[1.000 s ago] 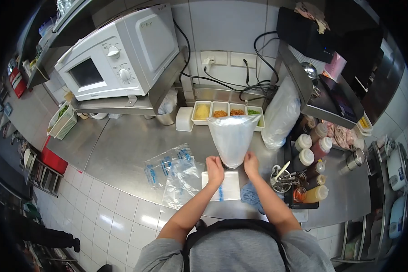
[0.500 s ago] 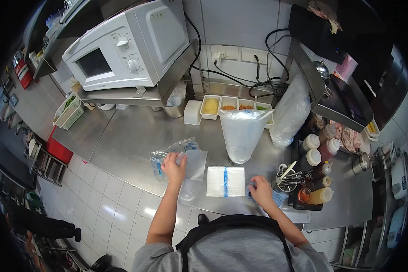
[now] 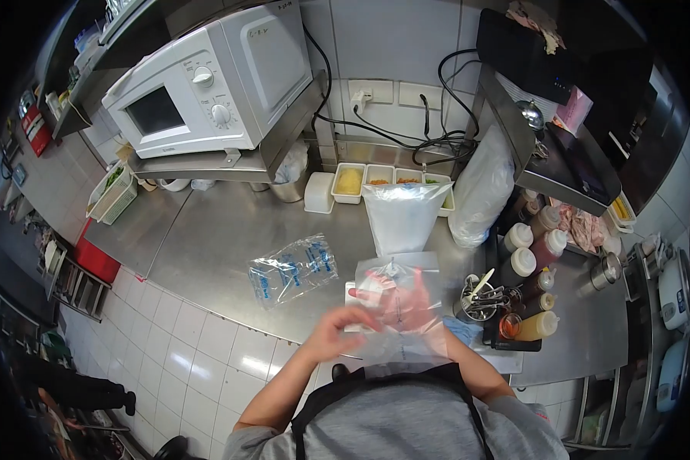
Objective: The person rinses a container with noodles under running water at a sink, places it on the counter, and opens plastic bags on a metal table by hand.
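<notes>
A translucent plastic bag is spread over my right hand, which shows pinkish through the film with its fingers apart. My left hand is beside the bag's left edge, fingers loosely stretched toward it and slightly blurred. The white packet with a blue stripe is mostly hidden beneath the bag and hand. To the left, a clear wrapper with blue print lies crumpled on the steel counter. Just beyond the bag stands a full white plastic bag. A blue cloth lies near my right wrist.
At right, a metal cup of utensils stands beside a black tray of sauce bottles. Food containers line the wall, near a tall wrapped bag. A microwave sits on a shelf above the counter's left side.
My left hand has moved right, away from the wrapper. My right hand has moved left from the blue cloth to under the translucent bag, which has shifted right over the striped packet.
</notes>
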The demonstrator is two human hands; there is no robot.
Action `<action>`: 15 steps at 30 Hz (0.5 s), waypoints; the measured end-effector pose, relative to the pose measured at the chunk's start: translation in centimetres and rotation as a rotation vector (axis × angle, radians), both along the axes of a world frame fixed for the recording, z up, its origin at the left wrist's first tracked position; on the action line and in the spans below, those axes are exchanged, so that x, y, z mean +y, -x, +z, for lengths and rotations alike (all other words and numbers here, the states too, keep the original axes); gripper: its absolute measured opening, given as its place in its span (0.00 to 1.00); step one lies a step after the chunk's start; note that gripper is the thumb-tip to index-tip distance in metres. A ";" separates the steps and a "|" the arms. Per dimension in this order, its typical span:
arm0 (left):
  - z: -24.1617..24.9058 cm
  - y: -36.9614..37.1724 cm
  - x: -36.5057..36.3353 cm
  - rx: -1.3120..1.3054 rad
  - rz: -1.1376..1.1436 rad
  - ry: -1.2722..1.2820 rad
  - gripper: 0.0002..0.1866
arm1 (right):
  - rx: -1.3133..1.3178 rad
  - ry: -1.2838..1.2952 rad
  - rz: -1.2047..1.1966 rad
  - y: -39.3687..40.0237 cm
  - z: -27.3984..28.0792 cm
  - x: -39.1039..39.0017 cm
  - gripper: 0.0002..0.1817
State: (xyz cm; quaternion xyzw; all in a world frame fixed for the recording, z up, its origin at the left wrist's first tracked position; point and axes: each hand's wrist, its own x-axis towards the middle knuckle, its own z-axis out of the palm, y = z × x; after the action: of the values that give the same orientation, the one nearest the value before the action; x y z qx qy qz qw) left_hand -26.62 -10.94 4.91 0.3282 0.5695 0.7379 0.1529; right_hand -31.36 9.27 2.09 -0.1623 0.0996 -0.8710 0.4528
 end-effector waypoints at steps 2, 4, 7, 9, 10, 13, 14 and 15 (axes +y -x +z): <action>-0.5 2.0 -0.3 0.128 0.640 0.171 0.19 | 0.084 0.014 -0.014 0.2 0.5 0.3 0.50; -0.2 3.1 0.8 -0.153 0.612 0.170 0.18 | 0.193 -0.083 -0.013 0.1 0.8 0.1 0.50; 1.2 4.6 1.3 -0.505 0.385 0.092 0.16 | 0.294 -0.164 0.034 0.0 0.9 -0.2 0.51; 1.4 5.2 1.9 -0.550 0.370 -0.055 0.11 | 0.343 -0.302 -0.009 -0.1 1.7 0.8 0.51; 1.2 5.6 1.9 -0.469 0.400 -0.042 0.10 | 0.282 -0.335 -0.085 0.2 1.4 1.7 0.52; 1.5 6.1 1.5 -0.307 0.466 0.027 0.09 | 0.188 -0.329 -0.252 0.7 1.7 4.2 0.51; 1.8 6.1 1.4 -0.302 0.468 0.074 0.08 | 0.220 -0.259 -0.275 0.7 2.4 4.9 0.48; 2.1 6.1 1.6 -0.300 0.468 0.123 0.08 | 0.249 -0.189 -0.298 0.8 3.3 5.2 0.45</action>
State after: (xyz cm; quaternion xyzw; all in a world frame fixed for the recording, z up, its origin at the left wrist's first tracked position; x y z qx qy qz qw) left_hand -32.75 -9.36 7.04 0.0651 0.6444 0.7577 0.0805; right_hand -32.13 14.51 5.42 -0.2089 0.2591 -0.8884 0.3163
